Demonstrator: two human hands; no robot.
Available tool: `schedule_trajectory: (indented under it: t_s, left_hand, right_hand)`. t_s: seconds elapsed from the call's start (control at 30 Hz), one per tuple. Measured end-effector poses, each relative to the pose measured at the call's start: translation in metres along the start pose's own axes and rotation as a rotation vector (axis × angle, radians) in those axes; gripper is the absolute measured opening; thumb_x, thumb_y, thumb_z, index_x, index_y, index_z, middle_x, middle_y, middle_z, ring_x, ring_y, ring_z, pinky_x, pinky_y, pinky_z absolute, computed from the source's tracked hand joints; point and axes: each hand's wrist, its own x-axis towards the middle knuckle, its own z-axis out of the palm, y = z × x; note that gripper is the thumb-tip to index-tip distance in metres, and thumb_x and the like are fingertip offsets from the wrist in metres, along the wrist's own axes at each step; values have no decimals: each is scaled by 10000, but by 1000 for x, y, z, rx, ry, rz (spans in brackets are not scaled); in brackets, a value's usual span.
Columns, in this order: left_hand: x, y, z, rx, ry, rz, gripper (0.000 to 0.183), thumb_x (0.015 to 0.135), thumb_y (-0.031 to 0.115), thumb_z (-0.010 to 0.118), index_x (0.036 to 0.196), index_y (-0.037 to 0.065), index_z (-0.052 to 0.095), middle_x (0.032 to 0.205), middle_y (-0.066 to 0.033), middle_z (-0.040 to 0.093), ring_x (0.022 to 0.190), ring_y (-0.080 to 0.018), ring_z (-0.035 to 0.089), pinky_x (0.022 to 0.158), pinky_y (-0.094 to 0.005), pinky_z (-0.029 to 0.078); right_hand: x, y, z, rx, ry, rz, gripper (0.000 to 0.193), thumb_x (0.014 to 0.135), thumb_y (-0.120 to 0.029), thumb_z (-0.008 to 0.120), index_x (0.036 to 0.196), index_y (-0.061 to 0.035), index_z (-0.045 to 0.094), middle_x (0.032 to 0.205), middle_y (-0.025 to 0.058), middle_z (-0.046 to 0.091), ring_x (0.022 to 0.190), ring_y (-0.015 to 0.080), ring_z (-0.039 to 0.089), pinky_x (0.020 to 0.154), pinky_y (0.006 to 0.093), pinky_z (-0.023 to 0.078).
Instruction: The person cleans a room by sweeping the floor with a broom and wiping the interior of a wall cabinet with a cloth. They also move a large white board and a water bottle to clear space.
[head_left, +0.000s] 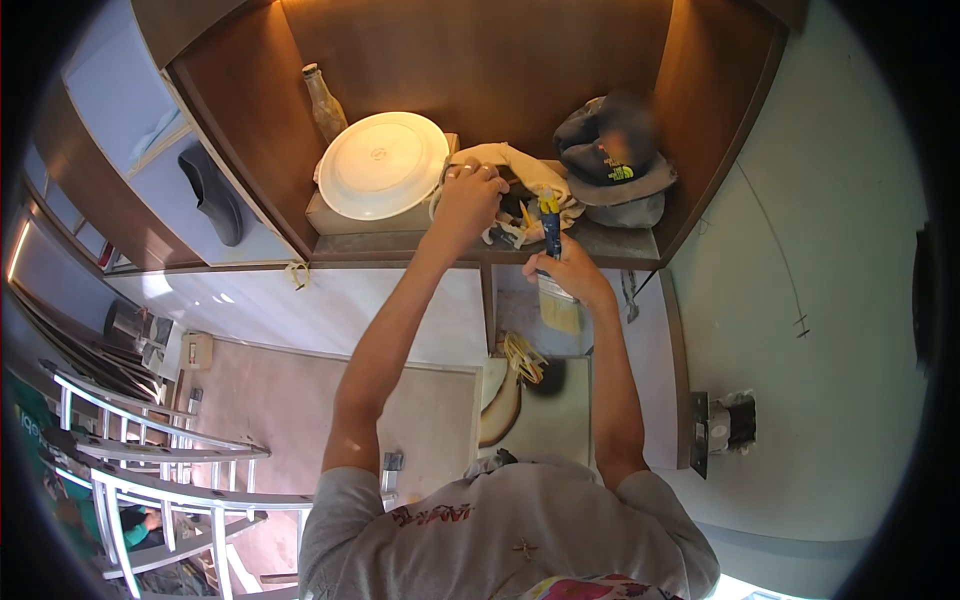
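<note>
My right hand (575, 272) grips a wide paintbrush (561, 312) upright, its pale bristles pointing down and its dark blue handle with a yellow end pointing up. A beige cloth bag (512, 160) lies open on the wooden shelf, with dark and yellow items showing inside that are too small to make out. At the bag's left edge my left hand (470, 203) has its fingers curled over the cloth. The brush handle's end reaches up in front of the bag's right side.
Left of the bag, a white round lid (385, 165) rests on a box, with a glass bottle (324, 105) behind. Dark caps (615, 165) sit at the shelf's right. Aluminium ladders (190, 480) stand lower left, near another person. A wall box (735, 422) hangs open at right.
</note>
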Motion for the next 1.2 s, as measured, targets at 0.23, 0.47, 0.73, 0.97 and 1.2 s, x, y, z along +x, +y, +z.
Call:
schedule_trajectory:
  t_s: [0.23, 0.47, 0.73, 0.97, 1.2]
  left_hand:
    - [23, -12, 16, 233, -2, 125, 199, 722, 170, 666, 919, 146, 673, 973, -37, 584, 1054, -208, 503, 924, -393, 343]
    - [38, -20, 5, 99, 207, 36, 90, 752, 184, 661, 821, 127, 657, 884, -33, 620, 933, -211, 549, 838, -379, 384]
    - [35, -16, -49, -232, 41, -59, 113, 801, 157, 636, 842, 54, 657, 789, -117, 644, 742, -283, 632, 698, -388, 485]
    - [18, -5, -43, -252, -439, -132, 197, 851, 246, 578, 907, 89, 683, 827, -116, 667, 740, -291, 636, 683, -389, 484]
    - [23, -16, 15, -60, -427, -32, 195, 807, 205, 577, 948, 134, 692, 815, -128, 668, 769, -280, 651, 709, -400, 503]
  right_hand:
    - [0, 5, 6, 31, 16, -7, 430, 767, -41, 568, 1177, 31, 458, 728, 89, 627, 676, 143, 610, 638, 256, 474]
    - [-2, -2, 5, 32, 44, -51, 409, 772, -26, 557, 1167, 40, 475, 744, 107, 633, 681, 144, 607, 644, 256, 480]
    - [-4, -4, 4, 58, 60, -73, 394, 788, -31, 552, 1167, 52, 480, 765, 126, 634, 689, 153, 616, 647, 257, 493]
    - [-7, 6, 1, 45, 43, -81, 408, 793, -32, 554, 1188, 35, 480, 782, 127, 637, 695, 159, 626, 653, 259, 505]
    - [-4, -3, 1, -13, -18, -65, 390, 824, -33, 522, 1208, 16, 483, 822, 126, 656, 744, 162, 638, 698, 267, 500]
